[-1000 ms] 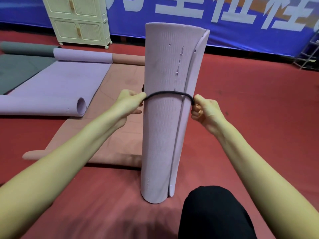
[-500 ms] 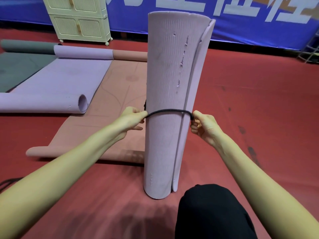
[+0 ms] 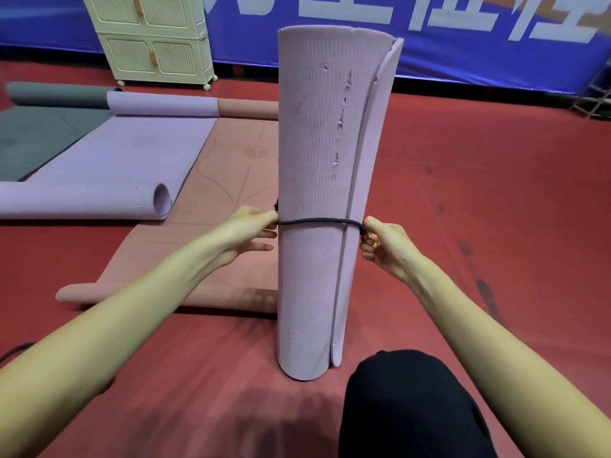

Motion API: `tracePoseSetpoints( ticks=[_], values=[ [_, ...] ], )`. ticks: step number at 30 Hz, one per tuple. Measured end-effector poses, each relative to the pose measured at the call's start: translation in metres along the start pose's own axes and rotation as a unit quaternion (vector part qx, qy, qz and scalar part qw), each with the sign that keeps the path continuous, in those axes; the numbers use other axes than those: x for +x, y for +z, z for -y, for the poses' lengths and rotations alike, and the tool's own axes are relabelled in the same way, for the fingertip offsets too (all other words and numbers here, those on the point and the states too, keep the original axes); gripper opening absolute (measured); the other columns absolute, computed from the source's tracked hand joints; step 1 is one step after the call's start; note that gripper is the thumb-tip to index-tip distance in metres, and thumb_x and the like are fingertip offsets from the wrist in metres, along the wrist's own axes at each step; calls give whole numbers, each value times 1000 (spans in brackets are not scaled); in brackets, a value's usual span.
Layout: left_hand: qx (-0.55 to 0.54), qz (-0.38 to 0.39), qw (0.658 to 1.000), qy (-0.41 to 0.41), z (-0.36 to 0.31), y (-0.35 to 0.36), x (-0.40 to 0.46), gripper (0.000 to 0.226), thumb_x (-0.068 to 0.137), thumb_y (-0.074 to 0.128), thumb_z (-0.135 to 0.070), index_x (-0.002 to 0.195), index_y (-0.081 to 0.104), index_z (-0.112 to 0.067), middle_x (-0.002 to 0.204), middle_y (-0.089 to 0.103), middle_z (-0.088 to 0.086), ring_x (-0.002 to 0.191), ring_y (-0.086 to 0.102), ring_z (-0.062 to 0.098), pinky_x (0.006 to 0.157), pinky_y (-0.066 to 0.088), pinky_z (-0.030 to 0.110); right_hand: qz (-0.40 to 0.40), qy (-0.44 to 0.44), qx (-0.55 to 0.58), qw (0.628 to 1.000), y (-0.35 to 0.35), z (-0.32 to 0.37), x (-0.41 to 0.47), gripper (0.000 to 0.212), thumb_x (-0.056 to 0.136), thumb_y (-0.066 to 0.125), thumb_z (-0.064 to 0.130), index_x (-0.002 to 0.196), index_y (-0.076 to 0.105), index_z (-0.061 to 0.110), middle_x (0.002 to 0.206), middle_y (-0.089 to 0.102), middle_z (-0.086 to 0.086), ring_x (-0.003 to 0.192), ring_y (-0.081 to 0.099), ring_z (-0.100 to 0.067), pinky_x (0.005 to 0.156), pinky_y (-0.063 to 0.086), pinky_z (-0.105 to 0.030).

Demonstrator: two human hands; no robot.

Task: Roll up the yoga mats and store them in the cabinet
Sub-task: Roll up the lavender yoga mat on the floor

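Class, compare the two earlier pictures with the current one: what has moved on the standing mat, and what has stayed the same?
The black band has slid down the rolled purple mat, from about mid-height towards its lower half, with the left hand and right hand lowering alongside. Both hands keep pinching the band at the sides; the mat stays upright on the floor.

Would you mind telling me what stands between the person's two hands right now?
In the head view, the upright rolled lilac yoga mat stands between the left hand and right hand, each pinching the thin black elastic band stretched across it.
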State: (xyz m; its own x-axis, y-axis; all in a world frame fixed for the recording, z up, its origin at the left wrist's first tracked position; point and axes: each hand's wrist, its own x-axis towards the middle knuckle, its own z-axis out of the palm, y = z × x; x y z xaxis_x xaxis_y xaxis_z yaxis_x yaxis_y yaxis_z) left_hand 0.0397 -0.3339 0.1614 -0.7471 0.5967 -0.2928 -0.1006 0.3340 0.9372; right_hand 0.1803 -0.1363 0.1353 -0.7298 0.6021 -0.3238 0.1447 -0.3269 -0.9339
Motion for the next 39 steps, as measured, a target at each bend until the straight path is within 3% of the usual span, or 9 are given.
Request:
tracePoseSetpoints(
  ticks=[4, 8, 11, 15, 18, 21, 23, 27, 39],
  values=[
    [71, -47, 994, 64, -23, -6, -2, 11, 94, 59, -22, 96, 58, -11, 96, 61, 1, 92, 59, 13, 85, 53, 36, 7, 9, -8, 1000, -2, 5, -1, 24, 81, 49, 2, 64, 38, 15, 55, 28, -1, 48, 25, -14, 43, 23, -23],
    [-69, -52, 985, 152, -54, -5, -5, 31, 103, 38, -30, 123, 55, -13, 125, 59, 1, 113, 58, 16, 91, 46, 32, 17, 18, -22, 999, -2, 13, -3, 21, 82, 49, 3, 66, 41, 14, 53, 31, 0, 48, 26, -14, 44, 26, -23],
    [-146, 7, 973, 177, -77, 4, -12, 36, 103, 29, -41, 119, 58, -28, 119, 61, -9, 109, 58, 6, 96, 44, 27, 42, 31, -57, 997, -3, 23, -7, 21, 82, 50, 4, 64, 44, 13, 49, 35, 2, 46, 30, -13, 46, 29, -23],
    [-103, -16, 980, 168, -92, 12, -12, 53, 99, 27, -55, 129, 58, -23, 115, 58, -8, 102, 55, 11, 82, 45, 32, 40, -30, -250, 967, -8, 44, -14, 6, 82, 62, 11, 80, 57, 14, 71, 56, -1, 61, 51, -14, 56, 44, -23],
    [-92, -18, 986, 141, -101, 12, -15, 57, 97, 22, -62, 129, 58, -31, 117, 58, -5, 104, 56, 17, 82, 48, 39, 87, -134, -192, 968, -15, 70, -14, 67, 66, 63, 5, 131, 49, 16, 126, 57, -4, 103, 60, -17, 82, 51, -29],
    [-77, -4, 990, 116, -116, 13, -23, 71, 87, 19, -78, 127, 59, -36, 116, 60, 1, 101, 59, 22, 80, 52, 44, 202, -191, -120, 953, -11, 90, -23, 91, 61, 72, 18, 144, 35, 20, 130, 58, 1, 111, 60, -12, 92, 49, -26],
    [-61, 10, 993, 103, -125, 20, -28, 78, 77, 19, -87, 125, 59, -40, 121, 61, 1, 104, 60, 27, 83, 51, 53, 137, -251, -188, 940, 0, 87, -33, 106, 52, 86, 39, 142, 33, 18, 135, 54, 4, 119, 57, -7, 99, 47, -28],
    [-17, 4, 994, 110, -133, 48, -40, 72, 77, 24, -88, 124, 58, -46, 123, 64, -5, 110, 58, 26, 93, 41, 61, -8, -352, -189, 917, 10, 78, -40, 112, 43, 91, 52, 134, 40, 13, 132, 51, 3, 119, 54, -4, 99, 49, -32],
    [-114, 38, 986, 118, -168, 71, -21, 98, 76, 20, -88, 114, 69, -11, 109, 68, 14, 100, 66, 38, 79, 53, 60, -10, -438, -334, 835, -45, 138, -18, 125, 45, 82, 62, 147, 25, 16, 144, 36, 1, 133, 37, -16, 111, 35, -40]
  ],
)
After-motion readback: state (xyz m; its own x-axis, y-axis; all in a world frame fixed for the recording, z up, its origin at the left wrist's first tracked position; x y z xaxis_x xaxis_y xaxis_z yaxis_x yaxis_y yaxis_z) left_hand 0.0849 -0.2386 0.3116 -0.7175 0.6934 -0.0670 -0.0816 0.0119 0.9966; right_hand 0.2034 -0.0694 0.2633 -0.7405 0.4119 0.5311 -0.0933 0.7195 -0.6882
